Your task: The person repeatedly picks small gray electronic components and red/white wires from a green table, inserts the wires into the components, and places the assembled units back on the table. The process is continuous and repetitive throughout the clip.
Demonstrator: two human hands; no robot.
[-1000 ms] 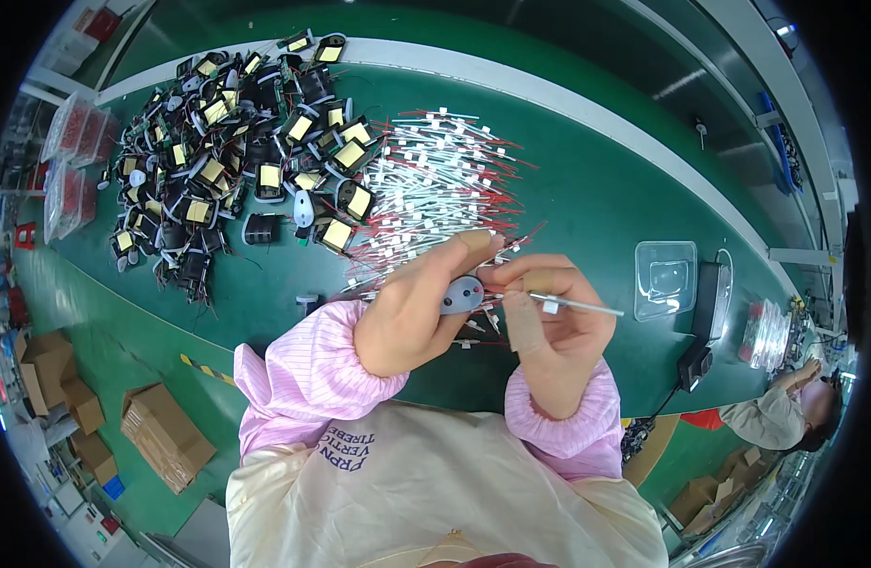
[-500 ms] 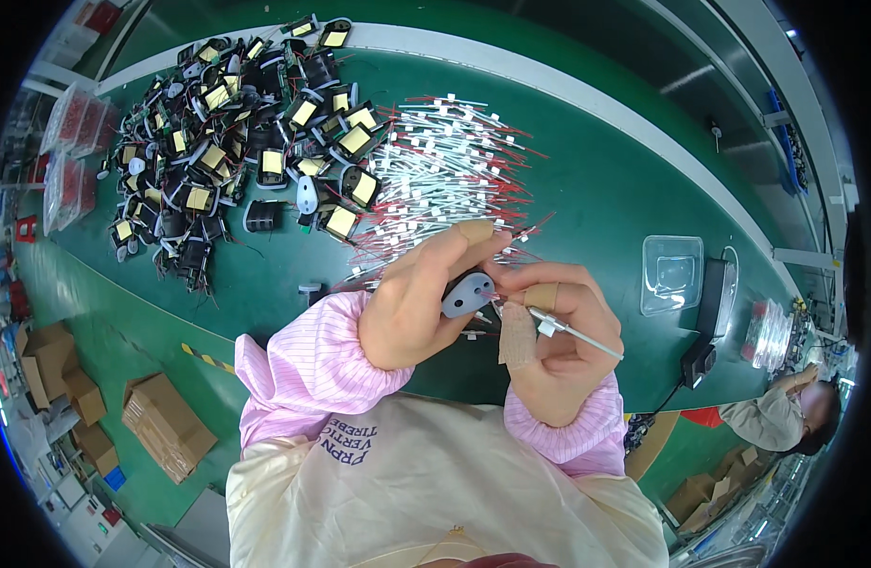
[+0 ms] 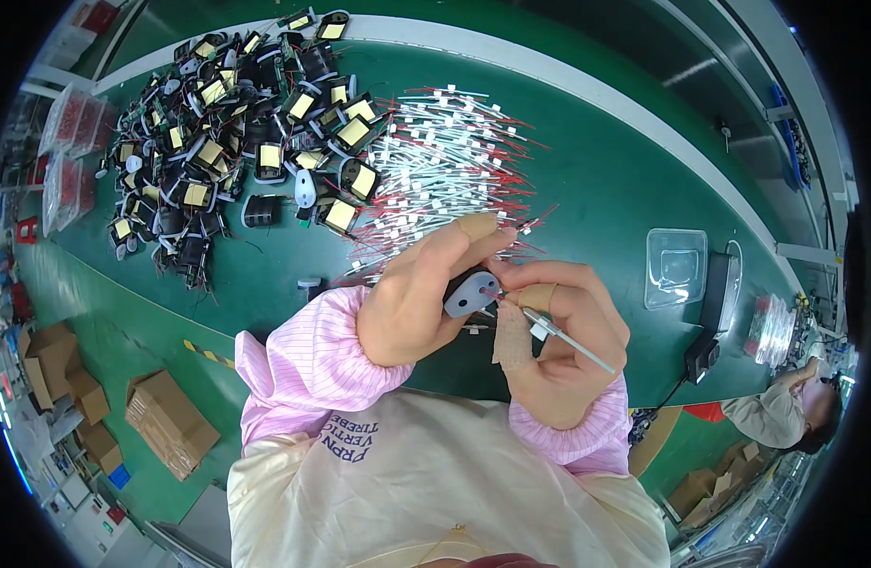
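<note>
My left hand [image 3: 405, 301] is closed around a small black housing with a grey oval end cap [image 3: 468, 295]; the cap has dark round holes and faces me. Between the thumb and fingers of my right hand [image 3: 566, 364] is a pale cable [image 3: 579, 353] with a white tag near its middle. Thin reddish wire ends of that cable meet the cap at one of its holes; how deep they sit I cannot tell. Tan tape wraps several of my fingers. Beyond my hands lies a wide heap of similar pale cables [image 3: 445, 161] with red wire ends.
On the green table [image 3: 587, 180], a big pile of black housings [image 3: 208, 151] with yellow pads fills the left. A clear plastic tray [image 3: 675, 269] and a black power adapter [image 3: 702, 355] are at the right. Cardboard boxes [image 3: 170, 426] stand on the floor; another person [image 3: 774, 417] sits far right.
My right hand has shifted slightly right, and the cable's free end now points lower. The left hand keeps the housing nearly in place, its cap turned a little.
</note>
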